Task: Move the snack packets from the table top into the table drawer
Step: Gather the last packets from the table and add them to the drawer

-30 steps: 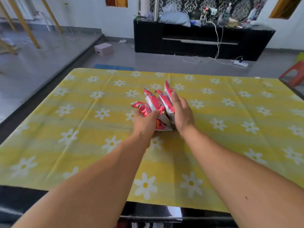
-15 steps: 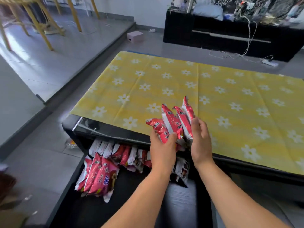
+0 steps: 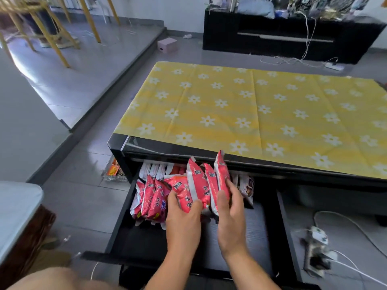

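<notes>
Several red snack packets [image 3: 198,185] stand upright in a bunch, pressed between my left hand [image 3: 183,220] and my right hand [image 3: 230,218]. The bunch is inside the open black drawer [image 3: 146,241], just below the table's front edge. More red packets [image 3: 151,200] lean in a row at the drawer's left, and white and dark packets [image 3: 246,187] line its back. The table top with its yellow flowered cloth [image 3: 251,114] carries no packets.
A power strip with white cables [image 3: 316,245] lies on the floor right of the drawer. A tray of small items [image 3: 114,171] sits on the floor by the table's left corner. A dark wooden seat with a grey cushion [image 3: 18,216] is at the near left.
Both hands carried the bunch of red packets off the table top, over its front edge and down into the open drawer. My view swung left and down.
</notes>
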`<state>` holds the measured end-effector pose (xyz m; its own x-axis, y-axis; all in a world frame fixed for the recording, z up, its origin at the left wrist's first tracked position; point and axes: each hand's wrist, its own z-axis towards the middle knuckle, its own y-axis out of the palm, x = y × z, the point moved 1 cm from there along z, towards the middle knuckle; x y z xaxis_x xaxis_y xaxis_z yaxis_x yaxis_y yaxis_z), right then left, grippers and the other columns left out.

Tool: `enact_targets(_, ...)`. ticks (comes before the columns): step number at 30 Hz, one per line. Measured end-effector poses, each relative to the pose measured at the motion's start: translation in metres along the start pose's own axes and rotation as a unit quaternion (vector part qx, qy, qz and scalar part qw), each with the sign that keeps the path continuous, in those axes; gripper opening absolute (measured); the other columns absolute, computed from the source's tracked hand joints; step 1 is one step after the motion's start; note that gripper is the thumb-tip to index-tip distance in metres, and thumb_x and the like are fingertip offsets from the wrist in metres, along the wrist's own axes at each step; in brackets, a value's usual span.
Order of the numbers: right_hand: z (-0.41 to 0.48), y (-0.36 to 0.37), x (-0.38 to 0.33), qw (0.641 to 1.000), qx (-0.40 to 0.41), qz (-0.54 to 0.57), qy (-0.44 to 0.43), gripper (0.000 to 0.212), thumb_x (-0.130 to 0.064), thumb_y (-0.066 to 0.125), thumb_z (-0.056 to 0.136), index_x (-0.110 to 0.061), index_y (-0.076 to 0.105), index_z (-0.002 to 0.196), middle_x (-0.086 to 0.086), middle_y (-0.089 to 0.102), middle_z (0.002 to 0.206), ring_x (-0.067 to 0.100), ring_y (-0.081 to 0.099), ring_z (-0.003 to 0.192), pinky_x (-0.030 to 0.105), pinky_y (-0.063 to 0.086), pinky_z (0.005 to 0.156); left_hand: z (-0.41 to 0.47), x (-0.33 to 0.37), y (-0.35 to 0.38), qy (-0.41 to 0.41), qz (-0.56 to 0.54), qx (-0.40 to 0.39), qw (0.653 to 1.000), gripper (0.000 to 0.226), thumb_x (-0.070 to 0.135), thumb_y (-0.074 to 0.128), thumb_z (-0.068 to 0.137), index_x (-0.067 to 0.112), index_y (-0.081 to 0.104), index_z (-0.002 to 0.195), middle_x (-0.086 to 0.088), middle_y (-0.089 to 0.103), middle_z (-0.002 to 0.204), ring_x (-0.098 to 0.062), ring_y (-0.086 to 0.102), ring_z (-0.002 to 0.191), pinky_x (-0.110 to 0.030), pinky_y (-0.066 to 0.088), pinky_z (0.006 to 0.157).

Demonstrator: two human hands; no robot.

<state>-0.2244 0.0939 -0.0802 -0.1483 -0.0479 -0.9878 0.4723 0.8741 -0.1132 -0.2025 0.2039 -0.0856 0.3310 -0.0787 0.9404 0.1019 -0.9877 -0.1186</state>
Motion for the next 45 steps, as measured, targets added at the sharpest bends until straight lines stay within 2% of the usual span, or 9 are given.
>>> enact_targets(4,-0.016,0.015,0.032,0.997,0.007,-0.052,0.062,0.098,-0.099,0.034,0.067,-0.041,0.046,0.145,-0.020,0.050,0.144,-0.010,0.049,0.122,0.017,0.039,0.090,0.009,-0.032,-0.025,-0.058,0.073,-0.018,0.995,0.024,0.024,0.070,0.087,0.038,0.062,0.105,0.030,0.075,0.085,0.005,0.070,0.072,-0.035,0.055,0.070)
enact_targets(7,-0.019,0.029,0.062,0.989,0.028,-0.074,0.124,0.098,-0.098,0.029,0.067,-0.036,0.050,0.141,-0.011,0.056,0.140,0.009,0.056,0.122,0.031,0.044,0.094,0.025,-0.054,-0.031,-0.094,0.115,-0.027,0.989,0.024,0.025,0.071,0.087,0.036,0.055,0.102,0.019,0.072,0.077,0.002,0.066,0.072,-0.033,0.057,0.067)
enact_targets(14,0.002,0.057,0.097,0.985,0.005,-0.092,0.145,0.088,-0.090,0.039,0.072,-0.029,0.056,0.133,-0.006,0.062,0.136,0.016,0.057,0.126,0.045,0.045,0.109,0.072,-0.074,-0.036,-0.099,0.133,-0.016,0.986,0.069,0.027,0.071,0.087,0.041,0.042,0.148,0.024,0.062,0.110,-0.002,0.065,0.088,-0.027,0.050,0.072)
enact_targets(18,0.009,0.060,0.106,0.979,-0.017,-0.122,0.164,0.065,-0.080,0.061,0.074,-0.036,0.055,0.121,-0.010,0.065,0.124,0.012,0.063,0.113,0.039,0.051,0.098,0.086,-0.082,-0.039,-0.097,0.117,-0.040,0.988,0.086,0.026,0.073,0.089,0.031,0.028,0.162,0.013,0.054,0.134,0.009,0.054,0.089,-0.018,0.043,0.068)
enact_targets(21,0.018,0.057,0.110,0.972,-0.040,-0.170,0.157,0.060,-0.071,0.069,0.074,-0.036,0.051,0.120,-0.012,0.064,0.121,0.004,0.063,0.103,0.028,0.049,0.081,0.091,-0.082,-0.035,-0.099,0.104,-0.052,0.988,0.083,0.036,0.071,0.092,0.028,0.028,0.163,0.010,0.057,0.142,-0.006,0.059,0.112,-0.025,0.042,0.089)
enact_targets(26,0.025,0.049,0.113,0.964,-0.061,-0.215,0.144,0.078,-0.067,0.070,0.077,-0.034,0.046,0.143,-0.010,0.053,0.139,0.007,0.055,0.114,0.027,0.042,0.089,0.081,-0.079,-0.029,0.005,0.245,-0.025,0.969,0.077,0.041,0.065,0.099,0.025,0.027,0.164,0.002,0.034,0.169,-0.018,0.038,0.151,-0.041,0.043,0.114)
enact_targets(31,0.025,0.049,0.112,0.951,-0.090,-0.252,0.157,0.081,-0.067,0.065,0.083,-0.037,0.037,0.153,-0.005,0.044,0.152,0.018,0.051,0.136,0.032,0.044,0.100,0.069,-0.074,-0.028,0.143,0.359,-0.001,0.922,0.054,0.029,0.065,0.100,0.020,0.052,0.152,0.000,0.043,0.160,-0.022,0.034,0.153,-0.046,0.039,0.122)
enact_targets(38,0.024,0.045,0.108,0.944,-0.143,-0.249,0.164,0.083,-0.066,0.064,0.086,-0.039,0.032,0.157,-0.005,0.042,0.157,0.019,0.046,0.141,0.034,0.041,0.111,0.066,-0.085,-0.028,0.133,0.388,-0.069,0.909,0.050,0.027,0.054,0.106,0.023,0.048,0.156,0.000,0.022,0.175,-0.018,0.009,0.163,-0.042,0.021,0.129)
enact_targets(45,0.016,0.037,0.102,0.944,-0.110,-0.303,0.065,0.074,-0.058,0.062,0.090,-0.039,0.033,0.155,-0.011,0.035,0.159,0.012,0.044,0.143,0.027,0.039,0.108,0.056,-0.084,-0.027,0.195,0.423,-0.044,0.884,0.038,0.023,0.054,0.105,0.020,0.066,0.141,0.000,0.050,0.159,-0.019,0.034,0.154,-0.044,0.031,0.126)
